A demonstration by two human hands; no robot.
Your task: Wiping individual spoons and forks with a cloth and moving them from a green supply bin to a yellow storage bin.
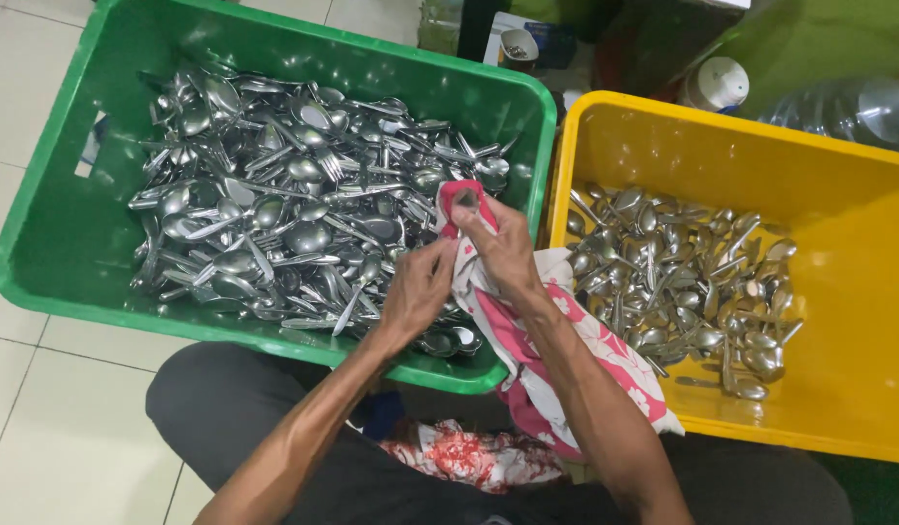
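My right hand [503,248] is pinching a spoon [466,199] through a pink and white cloth [566,335], my fingers closed tight around the wrapped metal, so only the bowl is peeking out at the top of the fold. My left hand [420,287] is gripping the same cloth just beside it, fingers curled shut on the fabric, and the two hands are nearly touching. The cloth is trailing down under my right forearm and hanging over the gap between the two bins. I am holding all this over the near right corner of the green bin [51,224], which is lying heaped with a pile of spoons and forks [294,204]. To the right, touching it, the yellow bin [858,292] is holding a thinner pile of spoons [683,282] spread along its floor. A red and white rag [459,455] is lying on my lap below my arms. Pale tiles [41,428] are showing at the left.
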